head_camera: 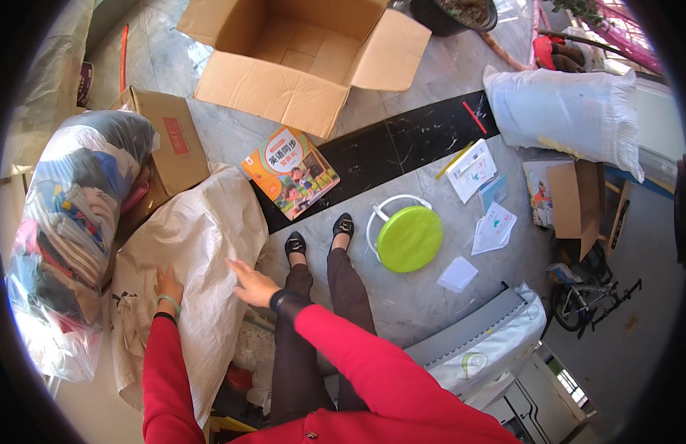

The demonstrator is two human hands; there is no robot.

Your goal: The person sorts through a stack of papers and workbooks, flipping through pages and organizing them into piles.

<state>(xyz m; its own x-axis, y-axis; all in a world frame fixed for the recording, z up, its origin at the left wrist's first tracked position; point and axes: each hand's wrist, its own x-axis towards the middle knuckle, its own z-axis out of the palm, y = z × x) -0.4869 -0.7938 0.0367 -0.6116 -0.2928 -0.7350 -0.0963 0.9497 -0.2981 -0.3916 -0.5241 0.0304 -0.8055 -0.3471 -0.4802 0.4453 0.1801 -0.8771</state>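
A large white woven sack (204,222) lies spread out at my left, creased and slack. My left hand (168,289), with a green bangle at the wrist, rests on it with fingers spread. Above the sack's right edge is my right hand (253,282), fingers extended and nothing in them; whether it touches the cloth I cannot tell. Beyond the sack, an orange illustrated book (291,172) lies face up on the floor. To the sack's left bulges a clear plastic bag of folded clothes (79,222).
An open cardboard box (276,83) stands ahead, with another carton (173,139) behind the sack. A green round stool (410,240) is right of my feet, near scattered papers (493,227). A stuffed white sack (559,114) lies at the far right, above a small box (576,205).
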